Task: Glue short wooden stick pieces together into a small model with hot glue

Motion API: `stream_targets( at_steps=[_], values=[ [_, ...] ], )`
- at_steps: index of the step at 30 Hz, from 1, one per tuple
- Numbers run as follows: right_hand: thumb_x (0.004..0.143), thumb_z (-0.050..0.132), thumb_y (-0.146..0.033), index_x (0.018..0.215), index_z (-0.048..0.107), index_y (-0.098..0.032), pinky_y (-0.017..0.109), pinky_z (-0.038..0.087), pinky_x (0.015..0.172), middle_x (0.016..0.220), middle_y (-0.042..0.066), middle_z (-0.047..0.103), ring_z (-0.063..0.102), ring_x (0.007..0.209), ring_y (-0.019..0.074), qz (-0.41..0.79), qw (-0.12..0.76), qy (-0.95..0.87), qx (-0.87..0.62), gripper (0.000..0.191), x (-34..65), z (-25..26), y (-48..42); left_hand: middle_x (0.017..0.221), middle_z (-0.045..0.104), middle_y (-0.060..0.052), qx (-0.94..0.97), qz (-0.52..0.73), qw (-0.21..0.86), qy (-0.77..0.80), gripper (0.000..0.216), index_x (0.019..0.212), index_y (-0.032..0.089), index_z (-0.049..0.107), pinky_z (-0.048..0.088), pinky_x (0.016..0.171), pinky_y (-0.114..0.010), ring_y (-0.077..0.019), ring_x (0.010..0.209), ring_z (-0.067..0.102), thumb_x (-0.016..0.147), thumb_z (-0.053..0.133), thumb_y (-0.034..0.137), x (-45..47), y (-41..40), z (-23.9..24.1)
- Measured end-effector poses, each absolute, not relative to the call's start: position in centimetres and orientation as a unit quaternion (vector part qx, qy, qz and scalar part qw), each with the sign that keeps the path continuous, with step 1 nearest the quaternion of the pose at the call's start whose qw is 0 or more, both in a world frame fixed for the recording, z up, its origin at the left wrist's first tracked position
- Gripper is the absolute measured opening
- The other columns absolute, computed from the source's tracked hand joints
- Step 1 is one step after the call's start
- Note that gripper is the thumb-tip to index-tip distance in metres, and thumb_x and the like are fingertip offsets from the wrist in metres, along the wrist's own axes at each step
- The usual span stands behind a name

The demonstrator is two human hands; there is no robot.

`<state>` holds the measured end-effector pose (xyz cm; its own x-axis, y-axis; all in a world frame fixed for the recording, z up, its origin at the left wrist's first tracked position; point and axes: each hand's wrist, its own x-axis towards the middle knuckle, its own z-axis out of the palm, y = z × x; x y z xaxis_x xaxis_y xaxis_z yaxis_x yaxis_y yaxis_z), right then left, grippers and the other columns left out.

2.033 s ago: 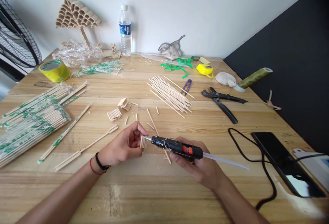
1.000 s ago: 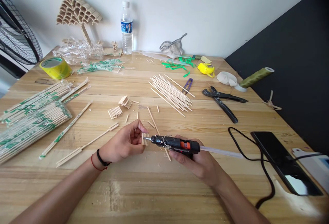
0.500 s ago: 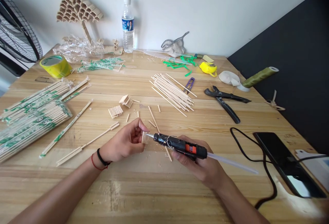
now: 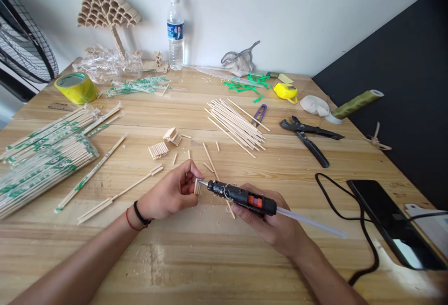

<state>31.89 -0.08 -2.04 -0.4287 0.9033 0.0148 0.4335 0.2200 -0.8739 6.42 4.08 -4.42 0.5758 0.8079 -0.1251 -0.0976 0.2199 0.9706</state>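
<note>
My left hand (image 4: 171, 193) pinches a small panel of short stick pieces (image 4: 198, 186) just above the wooden table (image 4: 224, 263). My right hand (image 4: 276, 228) grips a black glue gun (image 4: 241, 196) with an orange trigger and a clear glue stick out its back. The gun's metal tip touches the small panel's edge. Loose short stick pieces (image 4: 158, 150) lie beyond my left hand.
Wrapped chopsticks (image 4: 42, 155) are heaped at the left, bare sticks (image 4: 238, 125) lie mid-table. Black pliers (image 4: 308, 137), purple snips (image 4: 259, 114), yellow tape (image 4: 75, 88), a water bottle (image 4: 175, 34), a stick-built tree model (image 4: 107, 13), green thread spool (image 4: 355, 102), and a phone (image 4: 392, 223) with cable surround them.
Both hands stayed together near the table's front; the gun tip moved slightly along the small panel. The view tilted a little downward.
</note>
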Motion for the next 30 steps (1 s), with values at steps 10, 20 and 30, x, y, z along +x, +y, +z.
stream_targets(
  at_steps=[10, 20, 30],
  values=[
    [0.100, 0.058, -0.040, 0.085, 0.063, -0.020, 0.030, 0.040, 0.063, 0.075, 0.000, 0.060, 0.055, 0.068, 0.0171, 0.444, 0.263, -0.721, -0.463, 0.025, 31.92, -1.79, -0.03, 0.073, 0.041, 0.009, 0.545, 0.316, 0.701, 0.334, 0.032, 0.096, 0.019, 0.050, 0.022, 0.050, -0.021, -0.0062, 0.057, 0.033, 0.072, 0.062, 0.002, 6.46, 3.93, -4.21],
    [0.101, 0.057, -0.041, 0.082, 0.060, -0.020, 0.030, 0.037, 0.064, 0.075, 0.000, 0.058, 0.054, 0.069, 0.0167, 0.463, 0.255, -0.719, -0.452, 0.029, 32.02, -1.48, -0.03, 0.074, 0.042, 0.010, 0.537, 0.306, 0.702, 0.353, 0.032, 0.098, 0.019, 0.049, 0.025, 0.051, -0.020, -0.0059, 0.059, 0.034, 0.073, 0.064, 0.005, 6.33, 3.85, -4.20],
    [0.100, 0.059, -0.040, 0.079, 0.060, -0.020, 0.030, 0.036, 0.064, 0.072, -0.001, 0.056, 0.051, 0.068, 0.0165, 0.464, 0.252, -0.720, -0.451, 0.029, 32.05, -1.39, 0.00, 0.074, 0.050, 0.008, 0.503, 0.316, 0.730, 0.339, 0.035, 0.100, 0.019, 0.050, 0.031, 0.056, -0.020, -0.0066, 0.061, 0.041, 0.075, 0.073, 0.009, 6.44, 4.11, -4.19]
  ],
)
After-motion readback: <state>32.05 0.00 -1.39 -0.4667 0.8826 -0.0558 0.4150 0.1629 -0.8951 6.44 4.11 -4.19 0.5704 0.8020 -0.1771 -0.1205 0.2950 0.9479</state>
